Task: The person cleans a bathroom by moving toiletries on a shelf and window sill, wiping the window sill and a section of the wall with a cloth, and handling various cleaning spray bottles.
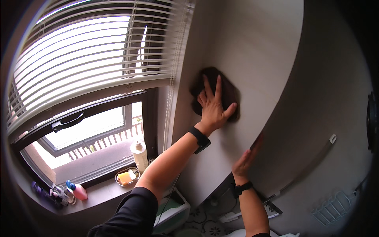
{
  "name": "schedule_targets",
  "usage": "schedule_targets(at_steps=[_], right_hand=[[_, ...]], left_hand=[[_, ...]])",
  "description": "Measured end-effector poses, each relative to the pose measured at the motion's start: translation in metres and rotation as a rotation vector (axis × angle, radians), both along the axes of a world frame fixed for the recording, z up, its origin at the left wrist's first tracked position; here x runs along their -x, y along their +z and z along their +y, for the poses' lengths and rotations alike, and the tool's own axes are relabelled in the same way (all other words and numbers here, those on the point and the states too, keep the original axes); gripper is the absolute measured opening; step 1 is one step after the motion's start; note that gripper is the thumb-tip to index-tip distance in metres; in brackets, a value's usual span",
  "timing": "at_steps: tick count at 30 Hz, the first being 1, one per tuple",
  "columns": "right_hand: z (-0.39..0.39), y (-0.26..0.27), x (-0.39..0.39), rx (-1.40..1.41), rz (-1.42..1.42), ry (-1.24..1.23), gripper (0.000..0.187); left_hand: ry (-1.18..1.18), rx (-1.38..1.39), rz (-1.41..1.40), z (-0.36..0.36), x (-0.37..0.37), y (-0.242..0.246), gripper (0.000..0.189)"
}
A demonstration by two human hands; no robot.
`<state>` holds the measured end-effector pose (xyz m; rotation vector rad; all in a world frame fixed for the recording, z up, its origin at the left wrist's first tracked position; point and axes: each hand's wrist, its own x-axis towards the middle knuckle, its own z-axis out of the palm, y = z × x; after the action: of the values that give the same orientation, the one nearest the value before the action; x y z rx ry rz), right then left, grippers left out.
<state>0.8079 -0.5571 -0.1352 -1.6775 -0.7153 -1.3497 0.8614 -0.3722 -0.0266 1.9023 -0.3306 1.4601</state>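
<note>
Fingers spread, my left hand (213,106) presses a dark cloth (228,91) flat against a large pale panel (254,59). Part of the cloth lies hidden under the palm, and its outline is blurred. Lower and to the right, my right hand (244,166) holds the panel's curved-looking edge. Its thumb side shows on the near face, while the other fingers sit in shadow along the far side. Both wrists carry black bands.
Left of the panel are a window with white blinds (88,56) and a dark-framed sash (103,109). Pump bottles (78,191), a soap dish (128,185) and a white bottle (139,155) stand on the sill. A wire rack (333,207) and hose (308,171) are at right; a white-rimmed bin (177,211) is below.
</note>
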Motion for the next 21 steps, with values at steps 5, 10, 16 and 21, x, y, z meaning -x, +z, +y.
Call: schedule_targets(at_steps=[5,10,16,21], right_hand=[[0.003,-0.001,-0.001,-0.008,0.015,0.04,0.068],[-0.002,0.006,0.016,-0.225,0.254,0.322,0.068],[0.008,0.01,0.076,0.071,-0.11,-0.197,0.038],[0.04,0.015,0.083,0.051,0.043,-0.241,0.039]], left_hand=[[0.034,-0.282,-0.197,-0.041,0.024,-0.028,0.085],[-0.008,-0.454,-0.121,-0.055,0.042,-0.097,0.074],[-0.024,-0.464,-0.025,-0.061,0.072,-0.104,0.071],[-0.216,-0.577,0.069,-0.047,0.085,-0.081,0.067]])
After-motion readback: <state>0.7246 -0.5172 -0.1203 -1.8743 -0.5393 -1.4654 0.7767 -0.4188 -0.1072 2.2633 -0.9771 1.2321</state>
